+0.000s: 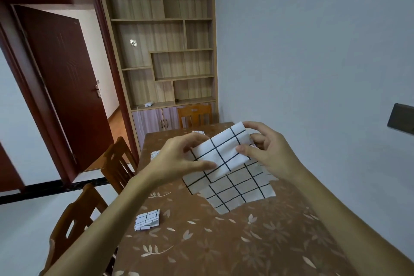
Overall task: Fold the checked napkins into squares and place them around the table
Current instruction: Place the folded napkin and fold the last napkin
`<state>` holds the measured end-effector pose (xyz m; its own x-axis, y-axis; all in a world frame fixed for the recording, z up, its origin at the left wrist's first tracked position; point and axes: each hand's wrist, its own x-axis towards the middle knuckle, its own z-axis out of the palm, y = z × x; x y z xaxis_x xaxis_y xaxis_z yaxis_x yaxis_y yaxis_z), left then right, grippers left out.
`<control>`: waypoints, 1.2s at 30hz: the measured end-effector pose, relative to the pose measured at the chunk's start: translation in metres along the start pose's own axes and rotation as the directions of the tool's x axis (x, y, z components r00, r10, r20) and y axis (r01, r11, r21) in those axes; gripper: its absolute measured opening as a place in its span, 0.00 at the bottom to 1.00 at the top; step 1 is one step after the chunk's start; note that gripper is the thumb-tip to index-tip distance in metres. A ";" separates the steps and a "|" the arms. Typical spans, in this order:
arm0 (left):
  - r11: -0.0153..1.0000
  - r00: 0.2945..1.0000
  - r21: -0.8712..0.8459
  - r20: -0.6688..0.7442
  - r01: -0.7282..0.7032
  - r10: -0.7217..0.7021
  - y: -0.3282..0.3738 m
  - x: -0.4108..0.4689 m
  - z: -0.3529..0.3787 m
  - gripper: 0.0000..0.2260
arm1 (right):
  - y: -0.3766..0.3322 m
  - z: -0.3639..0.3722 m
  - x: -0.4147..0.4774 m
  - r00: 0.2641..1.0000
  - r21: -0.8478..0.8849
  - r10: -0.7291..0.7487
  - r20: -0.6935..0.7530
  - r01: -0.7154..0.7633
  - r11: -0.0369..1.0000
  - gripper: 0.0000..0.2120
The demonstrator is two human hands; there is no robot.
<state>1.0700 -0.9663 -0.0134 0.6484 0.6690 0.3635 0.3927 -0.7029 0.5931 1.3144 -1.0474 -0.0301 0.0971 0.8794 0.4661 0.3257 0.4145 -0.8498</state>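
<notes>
I hold a white napkin with black check lines [220,152] above the table, folded into a strip. My left hand [179,159] pinches its left end and my right hand [266,152] pinches its right end. Under it a pile of unfolded checked napkins [237,188] lies on the brown flowered table [224,242]. One folded square napkin [147,219] sits near the table's left edge. Another folded napkin [155,154] shows further along that edge, partly behind my left hand. A third folded napkin [199,132] peeks out at the far end.
Two wooden chairs [116,163] [74,226] stand along the table's left side, and another chair [195,115] at the far end. A wooden shelf unit [161,47] and an open dark red door [62,78] are behind. A grey wall runs along the right.
</notes>
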 end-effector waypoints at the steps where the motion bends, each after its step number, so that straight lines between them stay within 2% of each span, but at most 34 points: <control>1: 1.000 1.000 -0.006 0.020 -0.017 0.017 0.004 0.002 0.004 0.22 | -0.002 0.002 0.000 1.000 -0.018 -0.014 0.010 0.014 1.000 0.24; 4: 0.994 0.996 -0.078 -0.024 -0.082 0.081 0.009 0.005 0.012 0.17 | -0.007 0.005 0.000 1.000 -0.035 -0.016 0.013 0.017 0.999 0.30; 6: 0.982 0.994 -0.174 -0.093 -0.070 0.054 0.005 0.005 0.012 0.17 | -0.007 -0.001 -0.002 1.000 -0.115 -0.007 0.004 0.007 0.993 0.37; 8: 0.951 0.988 -0.305 -0.154 -0.037 -0.011 0.000 0.003 0.010 0.15 | -0.006 -0.008 -0.007 1.000 -0.178 -0.009 -0.030 0.003 0.984 0.39; 11: 0.877 0.966 -0.481 -0.231 -0.010 -0.116 -0.010 0.000 0.007 0.15 | -0.001 -0.018 -0.013 0.996 -0.130 -0.030 -0.082 0.019 0.991 0.35; 14: 0.827 0.951 -0.562 -0.253 0.003 -0.176 -0.017 -0.002 0.008 0.15 | 0.008 -0.024 -0.013 0.995 0.000 -0.002 -0.099 0.002 1.000 0.27; 20: 0.789 0.961 -0.615 -0.217 0.004 -0.174 -0.017 -0.005 0.014 0.13 | 0.011 -0.021 -0.005 0.991 0.083 0.002 -0.134 0.009 0.997 0.20; 23: 0.771 0.966 -0.637 -0.197 0.002 -0.166 -0.014 -0.005 0.015 0.17 | 0.012 -0.021 -0.001 0.990 0.078 0.011 -0.137 -0.001 0.997 0.18; 30: 0.786 0.949 -0.618 -0.235 0.020 -0.209 -0.020 -0.002 0.013 0.13 | 0.012 -0.025 -0.001 0.978 0.096 0.066 -0.199 -0.047 0.994 0.07; 32: 0.788 0.951 -0.616 -0.228 0.026 -0.210 -0.023 -0.002 0.012 0.13 | 0.015 -0.027 0.001 0.975 0.083 0.079 -0.209 -0.063 0.995 0.11; 35: 0.797 0.950 -0.604 -0.230 0.029 -0.209 -0.026 -0.003 0.012 0.13 | 0.018 -0.025 0.001 0.975 0.024 0.057 -0.215 -0.053 0.998 0.32; 36: 0.801 0.949 -0.598 -0.236 0.027 -0.208 -0.027 -0.003 0.012 0.12 | 0.019 -0.024 0.002 0.973 0.010 0.055 -0.223 -0.054 0.998 0.36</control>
<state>1.0658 -0.9524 -0.0389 0.3797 0.8382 0.3915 -0.0581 -0.4007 0.9144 1.3433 -1.0438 -0.0392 0.3225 0.8264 0.4616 0.3102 0.3685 -0.8764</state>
